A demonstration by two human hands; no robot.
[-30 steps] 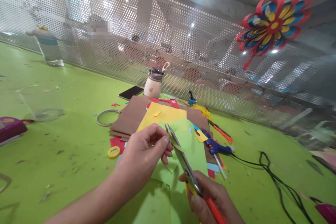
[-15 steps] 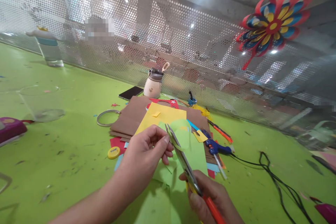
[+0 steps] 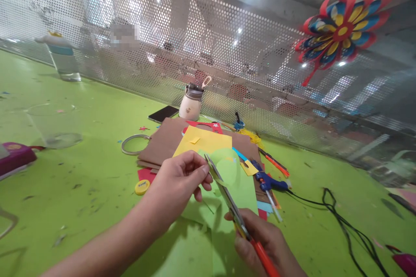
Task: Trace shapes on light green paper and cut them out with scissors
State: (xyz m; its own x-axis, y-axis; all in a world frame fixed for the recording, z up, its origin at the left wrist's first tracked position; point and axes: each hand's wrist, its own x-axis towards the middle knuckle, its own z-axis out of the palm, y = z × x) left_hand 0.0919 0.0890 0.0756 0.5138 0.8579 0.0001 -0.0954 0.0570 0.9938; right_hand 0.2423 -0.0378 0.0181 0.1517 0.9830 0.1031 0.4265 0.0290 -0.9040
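Note:
Scissors (image 3: 231, 204) with orange-red handles are gripped in my right hand (image 3: 264, 240), their blades nearly closed and pointing up and away. Beside the blade tips, my left hand (image 3: 183, 177) pinches a small piece of green paper (image 3: 221, 183), mostly hidden by my fingers and the blades. Under both hands lie light green sheets (image 3: 245, 192), some of them cut. A yellow sheet (image 3: 211, 138) with a small yellow scrap on it rests just behind, on top of brown paper (image 3: 162, 138).
To the right are a blue glue gun (image 3: 271, 181) with a black cord and an orange-handled tool (image 3: 276, 165). Tape (image 3: 134, 144), a yellow disc (image 3: 142, 187), a phone (image 3: 163, 114), a bottle (image 3: 190, 104) and a plastic cup (image 3: 53, 127) stand or lie around the green table (image 3: 97, 194).
The scissor blades have closed from a narrow gap. My left hand has shifted very slightly, still beside the tips. The whole view has moved a little.

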